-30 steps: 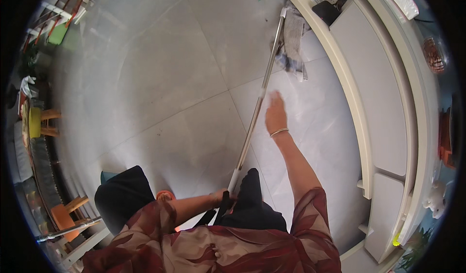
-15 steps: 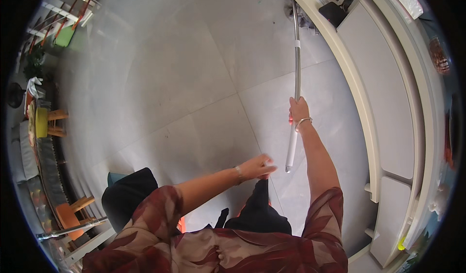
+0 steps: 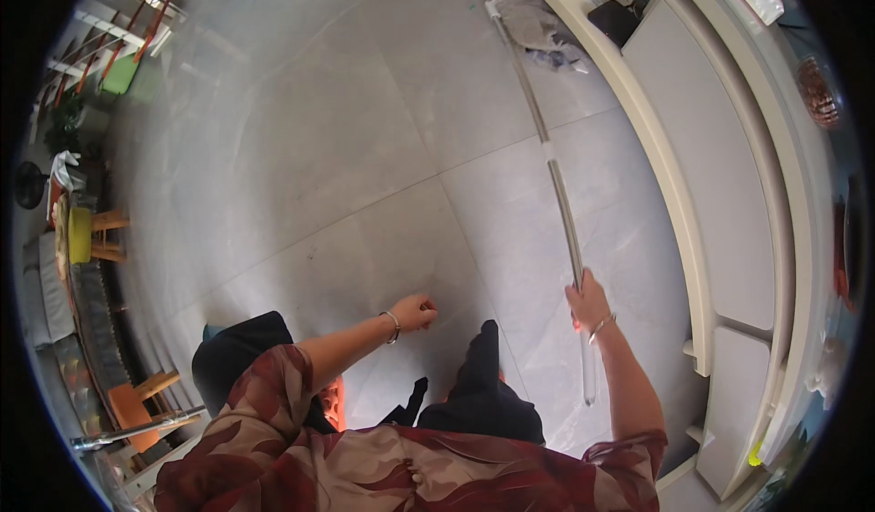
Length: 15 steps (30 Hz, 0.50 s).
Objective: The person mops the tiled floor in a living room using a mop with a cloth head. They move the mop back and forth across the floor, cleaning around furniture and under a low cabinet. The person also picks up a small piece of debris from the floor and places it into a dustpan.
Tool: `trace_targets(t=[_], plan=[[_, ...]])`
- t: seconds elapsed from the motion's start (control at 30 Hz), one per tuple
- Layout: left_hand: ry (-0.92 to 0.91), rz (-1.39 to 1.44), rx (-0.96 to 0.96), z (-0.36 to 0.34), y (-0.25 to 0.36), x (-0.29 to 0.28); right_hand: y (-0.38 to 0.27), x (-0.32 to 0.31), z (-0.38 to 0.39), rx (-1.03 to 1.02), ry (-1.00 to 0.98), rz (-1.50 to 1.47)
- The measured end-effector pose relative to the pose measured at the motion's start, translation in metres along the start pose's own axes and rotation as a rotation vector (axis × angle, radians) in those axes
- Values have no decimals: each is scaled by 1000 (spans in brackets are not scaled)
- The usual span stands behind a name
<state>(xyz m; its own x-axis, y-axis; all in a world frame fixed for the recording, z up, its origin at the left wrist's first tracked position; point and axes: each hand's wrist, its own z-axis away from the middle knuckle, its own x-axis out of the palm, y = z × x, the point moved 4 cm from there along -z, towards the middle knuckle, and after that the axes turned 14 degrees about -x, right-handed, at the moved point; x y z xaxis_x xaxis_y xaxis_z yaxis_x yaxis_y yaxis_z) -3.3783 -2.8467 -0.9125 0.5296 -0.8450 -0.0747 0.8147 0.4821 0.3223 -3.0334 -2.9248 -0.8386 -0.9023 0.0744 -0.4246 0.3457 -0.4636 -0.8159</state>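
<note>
My right hand (image 3: 591, 302) is wrapped round a mop (image 3: 561, 193) near the white grip at the lower end of its long metal handle. The handle slants away up and to the left, and its grey cloth head (image 3: 536, 27) lies on the tiled floor beside the cabinet base. Over the floor, my left hand (image 3: 417, 312) hangs with its fingers curled in, apart from the mop. Nothing shows in that hand. Each wrist wears a bracelet.
A long white cabinet (image 3: 720, 157) curves along the right side, with a black box (image 3: 612, 23) on it. At the left are a yellow-topped stool (image 3: 80, 235), an orange stool (image 3: 132, 416) and a metal pole (image 3: 137, 430). Grey tiles (image 3: 355, 193) cover the floor.
My right hand has drawn back toward me with the mop handle, and more of the mop head shows. My left hand has moved left, away from the handle.
</note>
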Motion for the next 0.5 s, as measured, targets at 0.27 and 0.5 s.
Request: trace_targets(t=[0.27, 0.5], plan=[[9, -55, 83, 6, 14, 1, -3, -23, 20, 10, 2, -223], [87, 32, 61, -5, 13, -21, -4, -51, -90, -79, 180, 314]])
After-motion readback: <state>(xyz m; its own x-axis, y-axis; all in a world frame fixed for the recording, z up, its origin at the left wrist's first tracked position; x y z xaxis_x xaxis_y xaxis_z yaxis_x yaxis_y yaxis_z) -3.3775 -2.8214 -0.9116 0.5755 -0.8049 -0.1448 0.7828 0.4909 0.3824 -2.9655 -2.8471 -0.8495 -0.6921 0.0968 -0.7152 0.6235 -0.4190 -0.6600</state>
